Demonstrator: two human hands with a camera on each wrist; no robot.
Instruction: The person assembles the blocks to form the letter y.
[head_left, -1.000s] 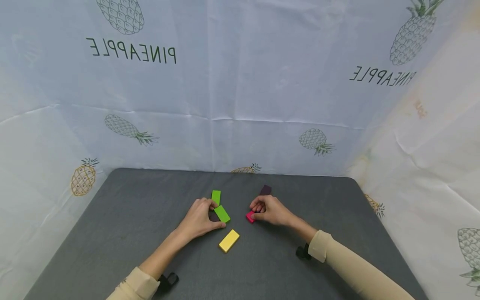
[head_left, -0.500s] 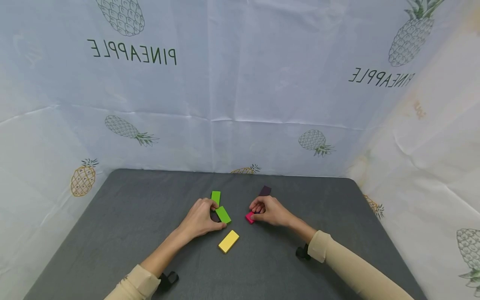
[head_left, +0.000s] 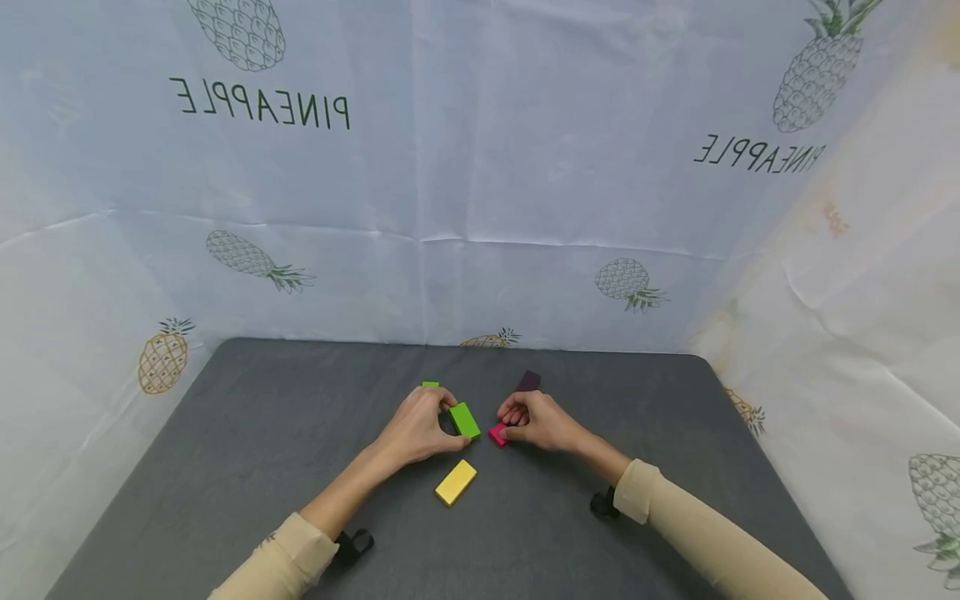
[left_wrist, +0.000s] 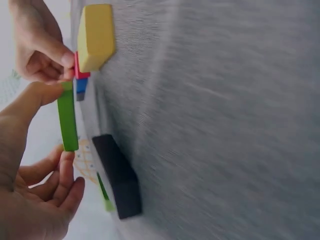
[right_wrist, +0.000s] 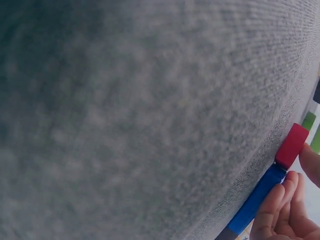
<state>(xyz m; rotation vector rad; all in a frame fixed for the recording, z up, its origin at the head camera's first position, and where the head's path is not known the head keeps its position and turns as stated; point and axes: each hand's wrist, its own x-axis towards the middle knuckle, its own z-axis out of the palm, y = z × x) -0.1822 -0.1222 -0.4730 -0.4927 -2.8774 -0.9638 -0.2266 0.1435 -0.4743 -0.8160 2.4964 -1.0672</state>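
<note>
The left hand (head_left: pixel 422 427) pinches a green block (head_left: pixel 465 422) at both ends, near a red block (head_left: pixel 497 434). The right hand (head_left: pixel 543 422) has its thumb on the red block; I can't tell if it grips. A yellow block (head_left: pixel 456 483) lies on the table (head_left: pixel 262 450). The cloth (head_left: pixel 525 167) behind says PINEAPPLE twice, backwards.

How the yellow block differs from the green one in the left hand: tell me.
The green block is pinched in the left hand, raised off the table; the yellow block lies on the table, untouched. In the head view, the green block slants down to the right, while the yellow block slants down to the left. Both are oblong blocks.
</note>
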